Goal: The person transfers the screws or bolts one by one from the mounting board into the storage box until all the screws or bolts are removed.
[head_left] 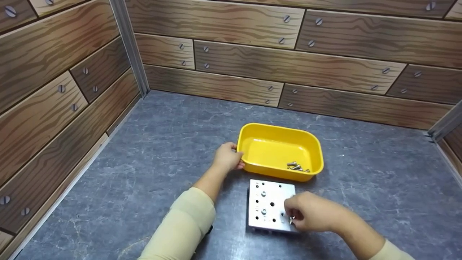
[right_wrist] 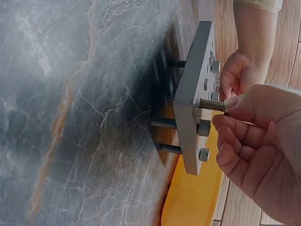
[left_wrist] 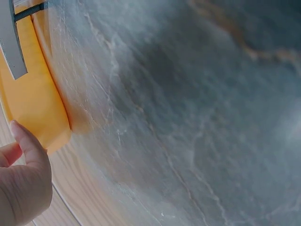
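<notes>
My right hand (head_left: 313, 212) pinches a threaded screw (right_wrist: 212, 105) between thumb and fingers at the near right part of a silver metal plate (head_left: 272, 195). The screw's tip points at the plate's top face; whether it has entered a hole I cannot tell. Several holes pierce the plate, and socket-head screws (right_wrist: 203, 128) stand in some of them. Their threaded shanks (right_wrist: 163, 123) stick out below the plate. My left hand (head_left: 228, 157) holds the left end of a yellow tray (head_left: 276, 130), its thumb at the rim.
A small heap of loose screws (head_left: 296, 166) lies in the tray's near right corner. The tray stands just beyond the plate on a grey marbled tabletop (head_left: 173, 144). Wood-patterned walls (head_left: 216, 54) enclose the back and the left side.
</notes>
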A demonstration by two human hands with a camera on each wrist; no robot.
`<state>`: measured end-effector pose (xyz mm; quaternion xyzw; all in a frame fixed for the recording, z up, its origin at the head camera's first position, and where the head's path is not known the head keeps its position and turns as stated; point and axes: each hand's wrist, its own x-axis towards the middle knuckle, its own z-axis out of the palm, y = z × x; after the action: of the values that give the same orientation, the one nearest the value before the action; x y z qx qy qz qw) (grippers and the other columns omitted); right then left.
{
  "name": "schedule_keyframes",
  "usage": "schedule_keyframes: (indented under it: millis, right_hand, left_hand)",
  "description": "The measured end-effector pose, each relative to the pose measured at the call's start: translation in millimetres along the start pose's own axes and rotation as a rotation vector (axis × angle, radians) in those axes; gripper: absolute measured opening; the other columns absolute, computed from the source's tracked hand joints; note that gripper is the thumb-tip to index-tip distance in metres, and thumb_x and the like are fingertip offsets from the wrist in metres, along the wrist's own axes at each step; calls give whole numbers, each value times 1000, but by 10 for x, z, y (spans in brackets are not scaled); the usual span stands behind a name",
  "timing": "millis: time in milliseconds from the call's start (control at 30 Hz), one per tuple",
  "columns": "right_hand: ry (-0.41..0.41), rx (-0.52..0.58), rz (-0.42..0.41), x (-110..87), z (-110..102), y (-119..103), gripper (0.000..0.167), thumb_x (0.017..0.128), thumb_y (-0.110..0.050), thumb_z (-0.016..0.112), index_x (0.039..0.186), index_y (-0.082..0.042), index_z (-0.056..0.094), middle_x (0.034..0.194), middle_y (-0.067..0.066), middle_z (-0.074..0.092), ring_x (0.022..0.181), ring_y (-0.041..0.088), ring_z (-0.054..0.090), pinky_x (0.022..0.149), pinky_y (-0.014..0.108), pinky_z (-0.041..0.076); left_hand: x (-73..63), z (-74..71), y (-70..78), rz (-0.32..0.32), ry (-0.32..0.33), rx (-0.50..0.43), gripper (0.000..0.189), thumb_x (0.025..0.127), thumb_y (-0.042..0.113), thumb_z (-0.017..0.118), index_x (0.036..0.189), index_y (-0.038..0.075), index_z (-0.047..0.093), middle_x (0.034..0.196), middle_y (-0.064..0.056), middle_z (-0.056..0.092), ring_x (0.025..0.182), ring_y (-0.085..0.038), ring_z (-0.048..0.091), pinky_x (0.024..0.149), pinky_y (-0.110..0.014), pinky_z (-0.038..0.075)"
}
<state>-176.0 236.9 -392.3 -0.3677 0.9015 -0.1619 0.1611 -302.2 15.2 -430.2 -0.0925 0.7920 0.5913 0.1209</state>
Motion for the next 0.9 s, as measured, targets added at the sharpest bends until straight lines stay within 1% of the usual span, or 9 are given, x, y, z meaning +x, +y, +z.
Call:
schedule_keyframes:
  millis: [167,233,467,600,700,767,800,900]
  right_hand:
    - [-16,6,-4,3,-12,-12,17,69,-4,65,70,-18,54,61,-13,46,54,1,40,47,17,40]
    - [-21,20,8,-7,-36,-19,17,70,-5,66,70,-18,54,61,-13,47,54,1,41,47,17,40]
    - [70,13,-27,-47,-183,-10,19,70,-6,65,71,-21,53,63,-16,48,56,1,45,50,17,44]
    - [115,46,-17,-60,-297,36,17,72,-5,64,73,-19,56,65,-14,50,57,2,47,50,18,47]
    - [171,76,3,-59,-397,98,15,73,-2,63,77,-16,60,67,-12,52,59,3,48,51,19,49]
    - [211,103,35,-45,-459,162,14,76,-2,63,79,-15,61,70,-9,57,61,4,51,53,20,51]
    - [234,109,58,-31,-484,201,13,77,-2,63,81,-15,62,71,-8,59,62,5,52,54,20,51]
    - [306,110,165,29,-540,336,10,80,-3,63,83,-12,63,74,-4,62,65,9,54,57,22,52]
  left_hand:
    - [-8,-1,7,-12,3,-4,27,89,6,56,115,0,52,76,-13,59,48,-14,59,62,-34,59]
    - [-11,-2,10,-14,1,-4,28,89,6,57,115,0,52,76,-13,59,48,-14,59,62,-34,59]
    - [-30,-13,11,5,-7,-14,25,89,5,55,113,-2,53,73,-13,60,47,-13,58,60,-32,59]
    - [-28,-9,19,-9,-9,-8,25,90,6,55,114,-1,53,74,-12,60,48,-13,58,62,-33,59]
    - [-24,-8,18,-12,-8,-9,25,90,6,55,114,0,52,75,-13,60,49,-13,59,61,-32,59]
    - [-21,-9,14,-10,-6,-10,25,90,6,55,114,0,52,76,-13,60,49,-13,58,60,-32,59]
    - [-18,-8,13,-12,-5,-10,25,90,6,56,114,0,52,76,-13,59,49,-13,58,60,-32,59]
    - [-13,0,12,-14,-5,-10,25,89,6,56,114,0,52,76,-13,59,48,-13,58,61,-32,59]
